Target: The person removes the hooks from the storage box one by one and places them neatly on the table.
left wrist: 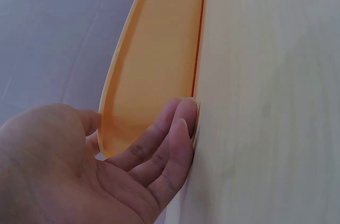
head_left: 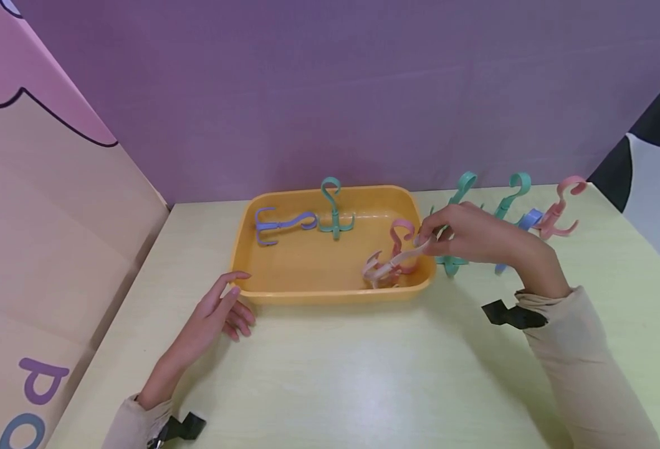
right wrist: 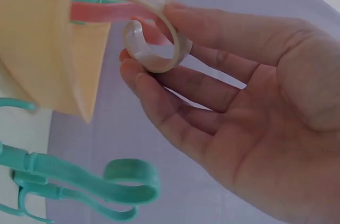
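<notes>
We're likely placing the pale hook in the tray, right hand pinching it, left hand relaxed, release seemingly due.

The left panel bears an unclear purple letter and a blue O-like one

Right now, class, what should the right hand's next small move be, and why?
Probably lower the pale pronged hook's curled end into the yellow-orange tray and let go: the right hand pinches that end by the tray's right rim, while the prongs are already within the tray. The left hand, at the opposite end, could steady it.
</notes>
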The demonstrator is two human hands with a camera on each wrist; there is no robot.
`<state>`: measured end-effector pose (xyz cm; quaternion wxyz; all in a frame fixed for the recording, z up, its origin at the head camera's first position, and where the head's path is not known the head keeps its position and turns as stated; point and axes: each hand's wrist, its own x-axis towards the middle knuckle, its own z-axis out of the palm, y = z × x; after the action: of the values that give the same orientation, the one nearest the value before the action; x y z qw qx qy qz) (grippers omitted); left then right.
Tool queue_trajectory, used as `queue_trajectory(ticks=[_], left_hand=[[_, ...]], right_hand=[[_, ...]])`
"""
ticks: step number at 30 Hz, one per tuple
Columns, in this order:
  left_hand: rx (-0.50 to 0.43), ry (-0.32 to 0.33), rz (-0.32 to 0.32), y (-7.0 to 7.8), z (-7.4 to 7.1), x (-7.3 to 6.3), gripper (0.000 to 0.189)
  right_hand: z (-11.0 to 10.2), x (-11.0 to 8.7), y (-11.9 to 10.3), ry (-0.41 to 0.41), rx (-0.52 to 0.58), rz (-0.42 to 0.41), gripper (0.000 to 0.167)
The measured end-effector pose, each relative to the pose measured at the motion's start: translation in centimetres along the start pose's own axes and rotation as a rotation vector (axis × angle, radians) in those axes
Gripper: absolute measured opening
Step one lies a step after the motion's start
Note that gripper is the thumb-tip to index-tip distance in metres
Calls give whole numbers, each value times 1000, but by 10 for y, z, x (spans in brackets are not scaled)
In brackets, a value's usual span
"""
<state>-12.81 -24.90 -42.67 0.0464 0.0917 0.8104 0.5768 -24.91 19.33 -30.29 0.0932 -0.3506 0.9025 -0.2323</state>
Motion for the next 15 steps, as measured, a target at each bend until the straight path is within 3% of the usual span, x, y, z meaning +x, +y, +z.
queue_trajectory(ticks=[15], left_hand=[[-5, -4, 15, -3, -1, 1, 43]], right_hand=[[0, -11, -27, 155, -36, -112, 9]])
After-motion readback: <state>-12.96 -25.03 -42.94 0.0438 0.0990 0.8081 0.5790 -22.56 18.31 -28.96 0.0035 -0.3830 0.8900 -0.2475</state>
